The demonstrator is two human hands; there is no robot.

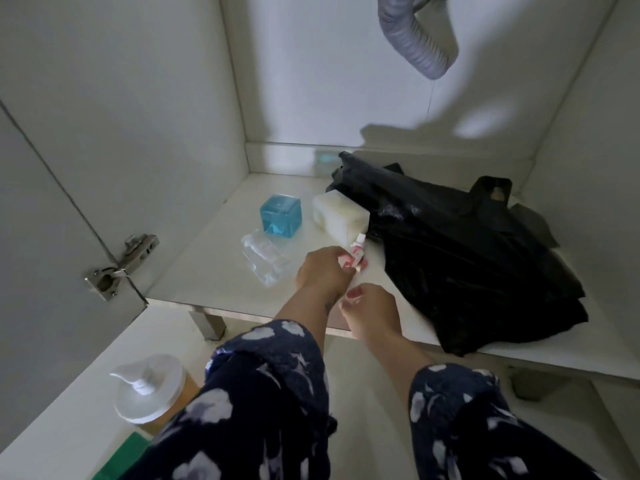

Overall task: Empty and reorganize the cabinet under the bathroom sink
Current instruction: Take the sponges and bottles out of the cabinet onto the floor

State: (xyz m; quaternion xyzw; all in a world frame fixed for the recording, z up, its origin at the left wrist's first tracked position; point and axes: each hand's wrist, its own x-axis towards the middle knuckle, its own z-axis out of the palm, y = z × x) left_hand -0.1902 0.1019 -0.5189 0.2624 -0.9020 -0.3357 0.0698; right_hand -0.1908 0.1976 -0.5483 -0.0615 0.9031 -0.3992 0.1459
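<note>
While your right hand (369, 308) hangs over the cabinet floor (214, 271) edge, fingers loosely curled and holding nothing, your left hand (323, 270) reaches just past it and pinches a small pink-and-white tube (356, 252). Beyond lie a clear bottle (265, 259), a blue container (281, 213), a white block (341, 213) and black bags (467, 258).

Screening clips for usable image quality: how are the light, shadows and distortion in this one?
Head view: dim, bluish light; a hard shadow falls on the back wall beneath the grey corrugated drain hose; the crumpled black plastic bag loses detail; wide-angle bending of the cabinet edges; sleeves slightly blurred.
</note>
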